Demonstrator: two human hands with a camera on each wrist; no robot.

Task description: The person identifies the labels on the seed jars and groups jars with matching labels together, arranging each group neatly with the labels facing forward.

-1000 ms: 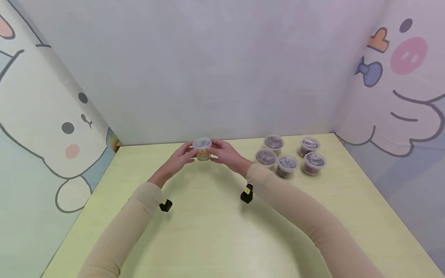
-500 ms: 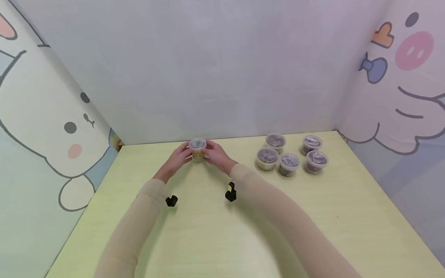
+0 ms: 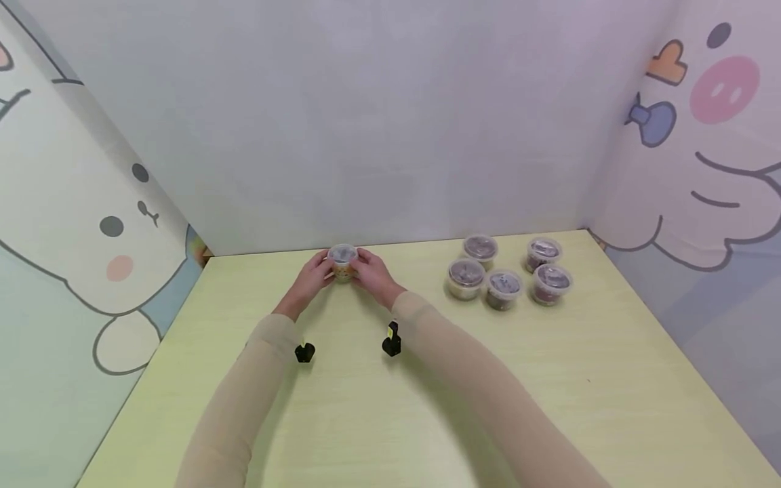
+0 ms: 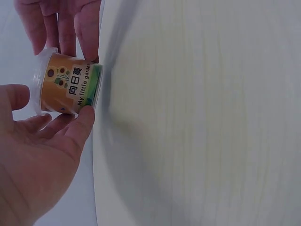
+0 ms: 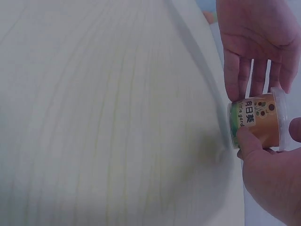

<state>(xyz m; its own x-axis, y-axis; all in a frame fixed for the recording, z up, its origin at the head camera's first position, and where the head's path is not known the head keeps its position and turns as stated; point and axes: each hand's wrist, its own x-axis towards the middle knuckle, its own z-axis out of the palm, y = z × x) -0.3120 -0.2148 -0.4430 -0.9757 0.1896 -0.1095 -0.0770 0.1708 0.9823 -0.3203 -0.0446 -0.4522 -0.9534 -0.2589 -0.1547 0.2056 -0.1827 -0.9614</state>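
Note:
A small clear plastic cup with a lid (image 3: 343,255) is upright near the table's back edge, held between both hands. Its orange and green label, printed with sunflowers and "My little garden", shows in the left wrist view on the cup (image 4: 68,84). My left hand (image 3: 310,281) grips the left side, fingers curved along the wall. From the other side my right hand (image 3: 374,276) holds it, one finger over the label in the right wrist view, where the cup (image 5: 263,120) sits close over the table. Its contents are hidden by the label.
Several similar lidded cups stand at the back right, among them a front-left cup (image 3: 466,281) and a rightmost cup (image 3: 552,285). A pale wooden table (image 3: 354,420) meets a plain wall (image 3: 366,135) behind. Black wrist cameras hang below both sleeves, such as the right one (image 3: 392,340).
Both hands have carried the cup slightly left and lower toward the table, and the right forearm has swung left. The cups at the right have stayed put.

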